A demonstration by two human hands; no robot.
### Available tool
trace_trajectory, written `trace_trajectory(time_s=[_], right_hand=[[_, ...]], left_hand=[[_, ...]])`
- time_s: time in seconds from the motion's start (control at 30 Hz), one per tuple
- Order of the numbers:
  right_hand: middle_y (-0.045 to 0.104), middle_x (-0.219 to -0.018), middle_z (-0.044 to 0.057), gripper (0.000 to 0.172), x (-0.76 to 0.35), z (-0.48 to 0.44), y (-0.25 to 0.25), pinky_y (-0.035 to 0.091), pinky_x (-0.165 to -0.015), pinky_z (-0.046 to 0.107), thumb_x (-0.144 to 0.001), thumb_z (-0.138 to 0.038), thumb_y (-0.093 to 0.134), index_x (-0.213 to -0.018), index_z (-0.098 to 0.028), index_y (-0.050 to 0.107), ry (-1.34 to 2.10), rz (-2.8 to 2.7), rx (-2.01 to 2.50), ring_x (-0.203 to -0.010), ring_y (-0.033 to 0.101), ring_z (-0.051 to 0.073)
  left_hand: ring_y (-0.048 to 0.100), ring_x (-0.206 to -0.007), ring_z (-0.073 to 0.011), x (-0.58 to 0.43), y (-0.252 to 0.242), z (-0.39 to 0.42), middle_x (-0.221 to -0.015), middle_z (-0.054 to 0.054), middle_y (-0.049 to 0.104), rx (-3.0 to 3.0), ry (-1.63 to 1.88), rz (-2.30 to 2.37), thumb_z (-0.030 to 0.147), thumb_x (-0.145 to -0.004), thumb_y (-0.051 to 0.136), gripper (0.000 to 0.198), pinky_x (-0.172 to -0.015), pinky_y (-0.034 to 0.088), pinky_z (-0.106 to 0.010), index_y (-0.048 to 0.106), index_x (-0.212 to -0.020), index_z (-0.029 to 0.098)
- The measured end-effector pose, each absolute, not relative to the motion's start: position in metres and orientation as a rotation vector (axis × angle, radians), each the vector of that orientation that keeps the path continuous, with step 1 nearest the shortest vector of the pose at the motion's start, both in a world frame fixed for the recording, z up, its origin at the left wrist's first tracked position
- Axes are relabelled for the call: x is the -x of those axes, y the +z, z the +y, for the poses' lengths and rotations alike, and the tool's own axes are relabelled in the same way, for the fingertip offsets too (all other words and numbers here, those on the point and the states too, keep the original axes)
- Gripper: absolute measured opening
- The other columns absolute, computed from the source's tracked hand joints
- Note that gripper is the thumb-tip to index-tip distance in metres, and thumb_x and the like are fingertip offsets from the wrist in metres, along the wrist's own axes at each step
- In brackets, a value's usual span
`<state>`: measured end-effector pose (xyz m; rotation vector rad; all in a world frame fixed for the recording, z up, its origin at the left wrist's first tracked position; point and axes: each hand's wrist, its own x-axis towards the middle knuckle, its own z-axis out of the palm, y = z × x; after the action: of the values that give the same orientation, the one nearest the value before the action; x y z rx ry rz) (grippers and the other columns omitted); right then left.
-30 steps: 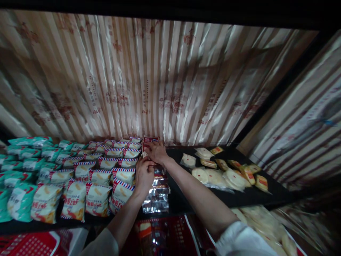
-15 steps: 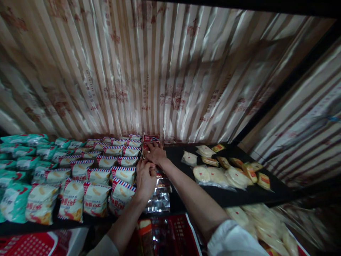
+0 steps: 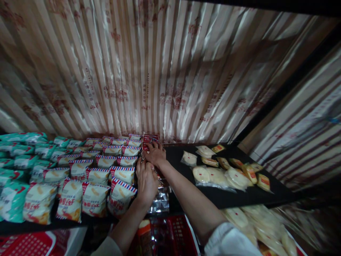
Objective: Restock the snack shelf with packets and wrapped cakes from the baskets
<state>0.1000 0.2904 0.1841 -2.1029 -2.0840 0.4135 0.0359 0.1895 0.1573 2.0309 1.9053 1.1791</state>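
A narrow row of shiny packets runs front to back along the black shelf, with red packets point(image 3: 150, 138) at the back and silver packets point(image 3: 160, 202) at the front. My right hand point(image 3: 155, 154) lies over the red packets, its fingers spread. Just in front of it, my left hand point(image 3: 147, 182) rests on the left side of the same row, fingers stretched forward and thumb bent inward. The packets beneath both palms are mostly hidden. Beside my left hand stand white snack bags point(image 3: 122, 197) with red and blue striped tops, several rows deep.
Green snack bags point(image 3: 13, 201) stand at far left. To the right, round pale packs point(image 3: 213, 175) and small yellow packs point(image 3: 263, 182) lie on the black shelf point(image 3: 183, 195). Below are a red basket point(image 3: 29, 245) and bagged pale goods point(image 3: 262, 224). A striped sheet point(image 3: 170, 71) hangs behind.
My left hand has shifted slightly, its fingers now reaching further forward and its back turned more upward. My right hand stays almost in place on the red packets.
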Motion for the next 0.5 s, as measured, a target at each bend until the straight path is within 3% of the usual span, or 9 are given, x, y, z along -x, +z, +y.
trace_trajectory(time_s=[0.23, 0.5], right_hand=[[0.025, -0.149, 0.0, 0.059, -0.106, 0.292, 0.19, 0.02, -0.105, 0.047, -0.082, -0.062, 0.035, -0.135, -0.037, 0.036, 0.506, -2.049, 2.108, -0.136, 0.017, 0.031], [0.029, -0.148, 0.0, 0.06, -0.114, 0.297, 0.195, 0.017, -0.105, 0.05, -0.08, -0.066, 0.036, -0.133, -0.039, 0.04, 0.636, -1.992, 2.066, -0.136, 0.016, 0.033]], left_hand=[[0.035, -0.129, -0.029, -0.037, 0.161, 0.186, -0.123, -0.017, 0.052, -2.166, 1.194, 1.877, 0.004, -0.076, 0.041, 0.027, -0.105, 0.034, -0.048, 0.055, -0.097, 0.01], [0.035, -0.13, -0.0269, -0.037, 0.168, 0.188, -0.122, -0.017, 0.055, -2.266, 1.151, 1.809, 0.012, -0.084, 0.039, 0.026, -0.105, 0.036, -0.045, 0.056, -0.102, 0.009]])
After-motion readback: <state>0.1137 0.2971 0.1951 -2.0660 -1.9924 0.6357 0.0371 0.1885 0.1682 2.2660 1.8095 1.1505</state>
